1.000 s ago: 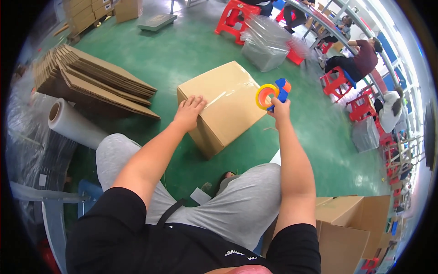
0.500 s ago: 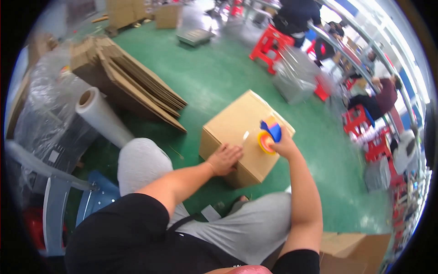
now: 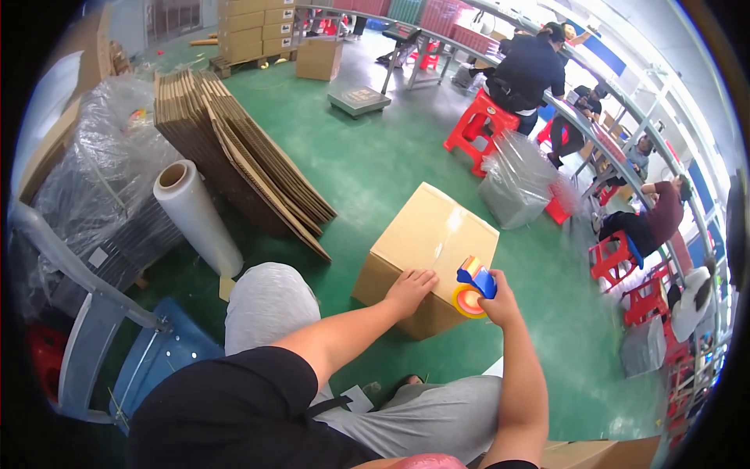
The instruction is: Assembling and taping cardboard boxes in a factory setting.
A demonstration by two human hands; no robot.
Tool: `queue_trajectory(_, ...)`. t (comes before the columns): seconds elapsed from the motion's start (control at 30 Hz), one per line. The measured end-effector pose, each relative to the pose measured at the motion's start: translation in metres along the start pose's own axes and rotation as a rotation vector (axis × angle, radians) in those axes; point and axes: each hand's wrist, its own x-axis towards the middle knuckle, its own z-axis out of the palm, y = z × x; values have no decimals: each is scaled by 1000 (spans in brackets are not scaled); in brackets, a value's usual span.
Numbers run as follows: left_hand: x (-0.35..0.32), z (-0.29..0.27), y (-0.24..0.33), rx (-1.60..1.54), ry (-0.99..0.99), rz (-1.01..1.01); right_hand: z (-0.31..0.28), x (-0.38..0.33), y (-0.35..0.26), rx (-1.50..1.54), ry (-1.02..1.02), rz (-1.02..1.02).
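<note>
A closed brown cardboard box stands on the floor in front of my knees, with a shiny strip along the middle of its top that looks like clear tape. My left hand lies flat on the near left part of the top, fingers stretched out and holding nothing. In my right hand is a blue and orange tape dispenser with a yellow-rimmed roll. It is at the box's near right edge; whether it touches the cardboard I cannot tell.
Flattened cartons lean at the left beside a roll of stretch film. A blue chair stands at my left. Further off are a floor scale, a bagged grey bundle, and people seated on red stools along workbenches.
My right hand has brought the tape dispenser from over the box top toward me, to the near edge. My left hand stays on the top. The whole view has shifted with my head.
</note>
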Motion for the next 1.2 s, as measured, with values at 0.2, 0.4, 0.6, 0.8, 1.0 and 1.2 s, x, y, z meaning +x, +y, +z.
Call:
queue_trajectory(0.2, -8, 15, -25, 6, 92, -49, 11, 8, -3, 1, -79, -104)
queue_trajectory(0.4, -9, 3, -38, -3, 264, -222, 24, 4, -18, 19, -104, -166)
queue_trajectory(0.6, 45, -10, -39, -1265, 5, -1062, 22, 22, 11, -154, 69, -589)
queue_trajectory(0.8, 52, -63, -6, -1557, -280, -893, 22, 22, 0, -331, 164, -616)
queue_trajectory(1.0, 54, -31, -11, -1382, -195, -729, 13, 6, 1, -551, 187, -574)
queue_trajectory(1.2, 41, -26, -23, -715, 141, -561, 21, 0, -7, -649, 97, -476)
